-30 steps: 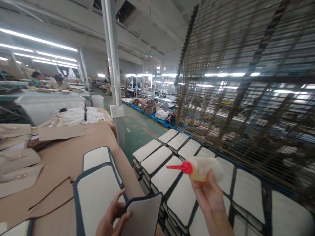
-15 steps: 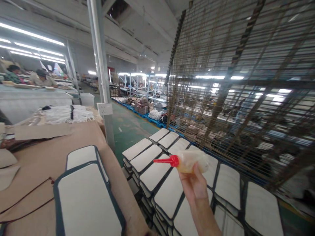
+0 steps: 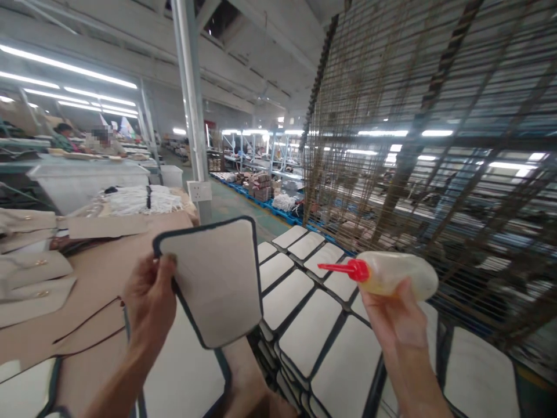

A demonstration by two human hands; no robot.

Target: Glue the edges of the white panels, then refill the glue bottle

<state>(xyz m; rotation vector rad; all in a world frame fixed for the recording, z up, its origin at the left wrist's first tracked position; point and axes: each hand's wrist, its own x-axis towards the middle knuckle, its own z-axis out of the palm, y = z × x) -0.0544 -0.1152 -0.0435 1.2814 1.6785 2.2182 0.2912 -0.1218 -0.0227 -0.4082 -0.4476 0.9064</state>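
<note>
My left hand [image 3: 152, 296] pinches the left edge of a cream panel with a dark border [image 3: 217, 278], holding it up and tilted above the table. Below it, a larger cream panel with the same dark edging [image 3: 183, 366] lies on the brown-covered table [image 3: 96, 290]. My right hand [image 3: 395, 319] is wrapped round a translucent squeeze bottle [image 3: 400, 276] with a red nozzle pointing left. Some yellowish liquid shows inside the bottle. It is held over rows of stacked cream panels [image 3: 304, 325] to the right of the table.
A metal post with a socket box [image 3: 199, 191] rises behind the table. Cream pieces with small metal fittings [image 3: 39, 264] lie at the left, near a bundle of white strips [image 3: 143, 199]. A tall wire mesh rack [image 3: 413, 116] leans at the right. Co-workers sit far left.
My left hand has come into view and lifted the smaller panel off the larger one. The bottle in my right hand appears further right, and the view has turned slightly left.
</note>
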